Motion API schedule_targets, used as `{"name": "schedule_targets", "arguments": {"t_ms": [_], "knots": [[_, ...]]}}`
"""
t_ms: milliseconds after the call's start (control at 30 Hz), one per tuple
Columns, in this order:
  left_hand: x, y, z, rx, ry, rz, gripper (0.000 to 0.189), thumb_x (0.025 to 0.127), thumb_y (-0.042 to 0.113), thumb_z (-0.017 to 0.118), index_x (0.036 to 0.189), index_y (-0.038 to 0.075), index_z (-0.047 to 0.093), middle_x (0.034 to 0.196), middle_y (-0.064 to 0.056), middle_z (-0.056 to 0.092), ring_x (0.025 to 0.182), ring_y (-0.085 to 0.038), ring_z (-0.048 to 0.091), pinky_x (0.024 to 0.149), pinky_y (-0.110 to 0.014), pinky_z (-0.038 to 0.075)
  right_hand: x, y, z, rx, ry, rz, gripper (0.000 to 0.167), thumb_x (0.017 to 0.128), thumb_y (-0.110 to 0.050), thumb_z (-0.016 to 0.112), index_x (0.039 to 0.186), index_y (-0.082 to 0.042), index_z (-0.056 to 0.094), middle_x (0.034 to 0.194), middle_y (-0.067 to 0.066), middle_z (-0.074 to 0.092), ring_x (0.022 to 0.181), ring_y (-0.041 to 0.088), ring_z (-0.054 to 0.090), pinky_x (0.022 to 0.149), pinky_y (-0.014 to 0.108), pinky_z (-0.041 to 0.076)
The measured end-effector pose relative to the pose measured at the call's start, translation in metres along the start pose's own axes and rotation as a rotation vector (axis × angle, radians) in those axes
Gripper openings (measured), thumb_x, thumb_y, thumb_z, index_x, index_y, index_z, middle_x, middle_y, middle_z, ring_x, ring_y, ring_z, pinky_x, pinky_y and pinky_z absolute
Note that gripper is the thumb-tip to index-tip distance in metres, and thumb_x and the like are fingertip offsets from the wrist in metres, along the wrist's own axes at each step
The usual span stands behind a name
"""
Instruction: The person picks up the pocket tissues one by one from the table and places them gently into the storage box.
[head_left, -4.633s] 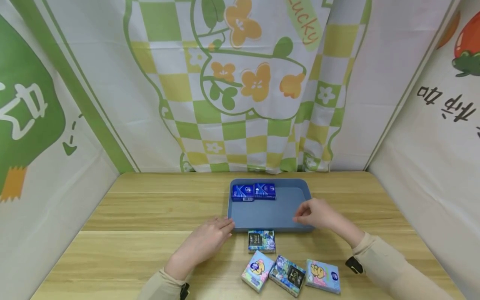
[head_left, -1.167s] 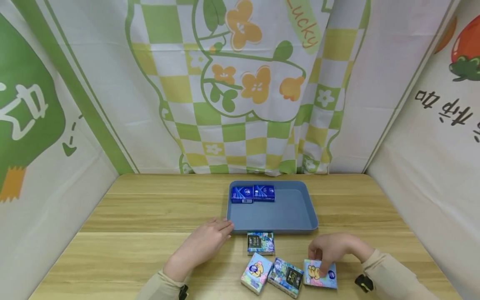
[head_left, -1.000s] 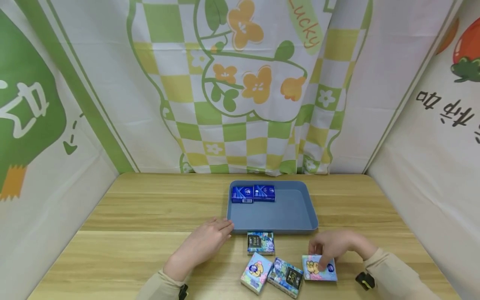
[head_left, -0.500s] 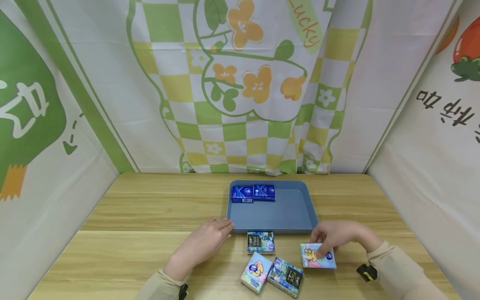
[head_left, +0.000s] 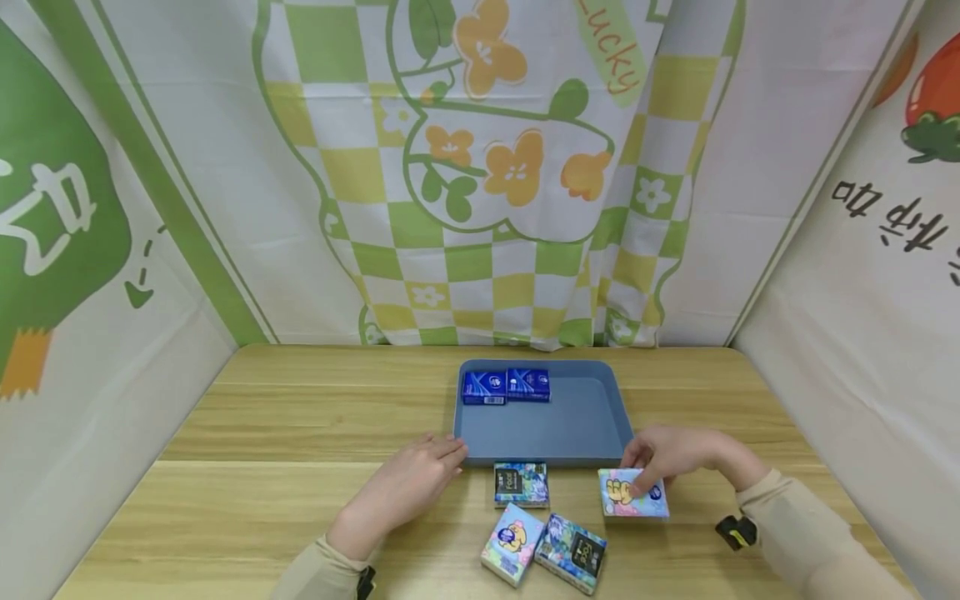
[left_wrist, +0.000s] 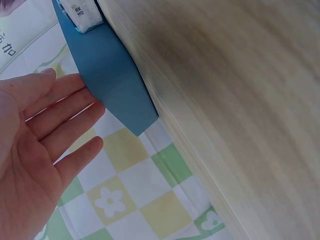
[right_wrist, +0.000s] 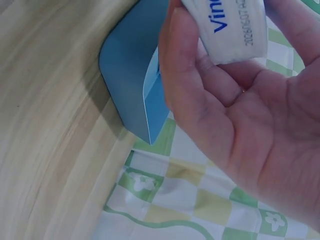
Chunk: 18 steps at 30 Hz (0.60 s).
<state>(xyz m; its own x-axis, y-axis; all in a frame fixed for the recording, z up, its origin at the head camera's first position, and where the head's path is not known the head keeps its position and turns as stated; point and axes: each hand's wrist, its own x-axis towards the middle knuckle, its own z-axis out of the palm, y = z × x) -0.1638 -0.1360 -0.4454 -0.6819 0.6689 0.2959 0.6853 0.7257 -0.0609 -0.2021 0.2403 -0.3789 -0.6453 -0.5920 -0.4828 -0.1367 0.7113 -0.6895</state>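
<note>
My right hand (head_left: 678, 456) pinches a light-blue pocket tissue pack (head_left: 611, 498) with a yellow cartoon figure, just off the blue tray's (head_left: 573, 429) near right corner. In the right wrist view, the pack's white end (right_wrist: 235, 35) shows between curled fingers and thumb. My left hand (head_left: 408, 483) touches the tray's near left corner; the left wrist view shows its fingers (left_wrist: 70, 120) nearly straight against the tray wall. Two dark-blue tissue packs (head_left: 485, 388) lie side by side in the tray's far left corner.
A floral tissue pack (head_left: 521, 486) lies against the tray's near side. Closer to me, another cartoon pack (head_left: 512, 545) and a second floral pack (head_left: 572, 553) lie at angles on the wooden table (head_left: 300, 425). A checked curtain (head_left: 480, 275) hangs behind the table.
Empty over the tray at first, my right hand came down to the rightmost cartoon tissue pack, took hold of it and has brought it toward the tray. My left hand stays at the tray corner.
</note>
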Motion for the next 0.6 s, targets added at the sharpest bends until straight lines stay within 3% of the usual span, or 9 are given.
{"name": "schedule_targets", "arguments": {"t_ms": [267,600], "knots": [[0.000,0.000,0.000,0.001,-0.004,-0.004,0.031,0.093,0.021,0.058,0.117,0.004,0.066,0.120,-0.011,0.066,0.112,-0.026,0.062,0.100,-0.044,0.050,0.002,-0.002,-0.007,0.036,0.009,-0.027,0.025,0.081,-0.014,0.072,0.101,0.001,0.066,0.087,0.005,0.068,0.072,0.013,0.062,0.056,0.022,0.052],[0.000,0.000,0.001,-0.008,-0.001,-0.010,0.031,0.093,0.021,0.058,0.117,0.004,0.066,0.120,-0.010,0.066,0.113,-0.026,0.062,0.101,-0.045,0.049,0.008,-0.002,-0.016,0.103,0.035,-0.028,0.033,0.083,-0.012,0.071,0.109,0.007,0.062,0.093,0.008,0.069,0.080,0.016,0.065,0.068,0.035,0.059]]}}
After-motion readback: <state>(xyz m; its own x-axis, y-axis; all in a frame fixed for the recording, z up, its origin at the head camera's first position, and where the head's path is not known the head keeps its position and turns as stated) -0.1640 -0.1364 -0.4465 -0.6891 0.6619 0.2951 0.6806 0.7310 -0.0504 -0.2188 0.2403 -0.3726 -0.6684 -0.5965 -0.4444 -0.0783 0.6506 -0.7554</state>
